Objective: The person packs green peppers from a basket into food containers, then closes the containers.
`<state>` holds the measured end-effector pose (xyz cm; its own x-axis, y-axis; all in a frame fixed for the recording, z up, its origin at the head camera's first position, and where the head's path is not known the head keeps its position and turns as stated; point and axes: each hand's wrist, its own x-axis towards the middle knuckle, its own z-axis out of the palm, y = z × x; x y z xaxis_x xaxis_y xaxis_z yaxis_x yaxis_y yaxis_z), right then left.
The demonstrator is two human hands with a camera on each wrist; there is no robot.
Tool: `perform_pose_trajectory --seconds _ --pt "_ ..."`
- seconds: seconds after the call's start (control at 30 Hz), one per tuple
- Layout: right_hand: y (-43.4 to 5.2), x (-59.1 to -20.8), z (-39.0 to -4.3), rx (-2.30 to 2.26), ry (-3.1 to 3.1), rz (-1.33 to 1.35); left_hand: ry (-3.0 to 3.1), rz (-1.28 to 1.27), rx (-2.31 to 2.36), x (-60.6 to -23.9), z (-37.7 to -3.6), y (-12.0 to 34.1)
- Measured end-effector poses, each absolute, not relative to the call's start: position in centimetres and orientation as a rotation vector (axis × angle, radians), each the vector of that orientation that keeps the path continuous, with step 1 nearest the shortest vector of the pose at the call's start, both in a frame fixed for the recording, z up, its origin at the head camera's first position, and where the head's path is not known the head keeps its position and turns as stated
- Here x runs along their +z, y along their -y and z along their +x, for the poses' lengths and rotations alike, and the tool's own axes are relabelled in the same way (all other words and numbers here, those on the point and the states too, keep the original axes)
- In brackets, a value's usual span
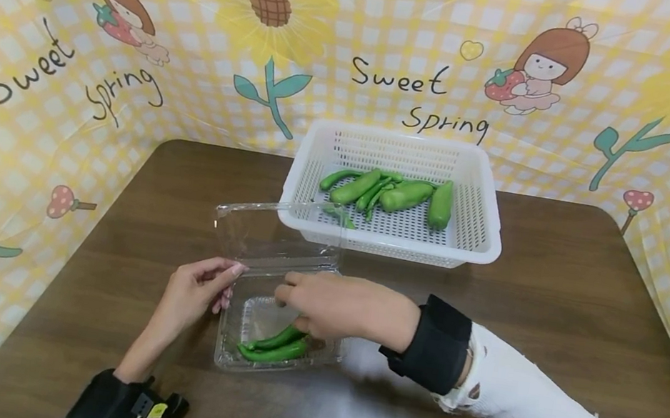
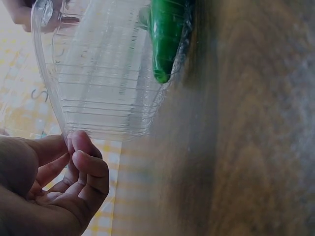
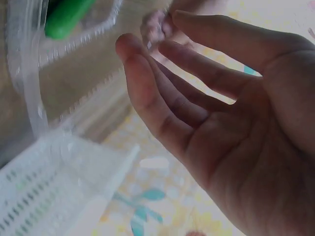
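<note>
**Two hands at a clear plastic box with green peppers**

The left hand (image 1: 192, 292) pinches the edge of the clear box (image 1: 273, 315) with its fingertips. The box is thin, see-through plastic with ribbed sides, and its lid (image 1: 276, 233) stands open just behind that pinch. The right hand (image 1: 334, 304) hovers over the box with its fingers loose and nearly straight. It holds nothing.

Right under the right hand's fingers lie two green peppers (image 1: 275, 346) inside the box. They are long, smooth and shiny, and they touch each other.

Past both hands, beyond the open lid, sits a white basket (image 1: 483, 238) made of plastic with many small holes. More green peppers (image 1: 399, 193) lie in it in a pile. Everything rests on a brown wooden table (image 1: 556, 293) with a grainy look.

Behind the basket hangs a yellow checked cloth (image 1: 363, 18) with sunflowers and cartoon girls. It says "Sweet Spring" in dark curly letters.
</note>
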<state>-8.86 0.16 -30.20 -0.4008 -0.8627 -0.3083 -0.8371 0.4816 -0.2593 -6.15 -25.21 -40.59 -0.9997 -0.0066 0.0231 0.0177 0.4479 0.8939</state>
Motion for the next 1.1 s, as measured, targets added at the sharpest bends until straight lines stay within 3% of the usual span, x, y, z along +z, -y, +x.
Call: perform_pose_trajectory --seconds 0.57,1.1 --pt "-7.7 -26.5 -11.9 -0.366 -2.6 -1.391 2.635 -0.015 -1.641 -40.7 -6.1 25.1" --pt "-9.6 -24.1 -19.0 -0.291 -2.78 -1.308 2.653 0.009 -1.65 -40.7 -6.1 25.3"
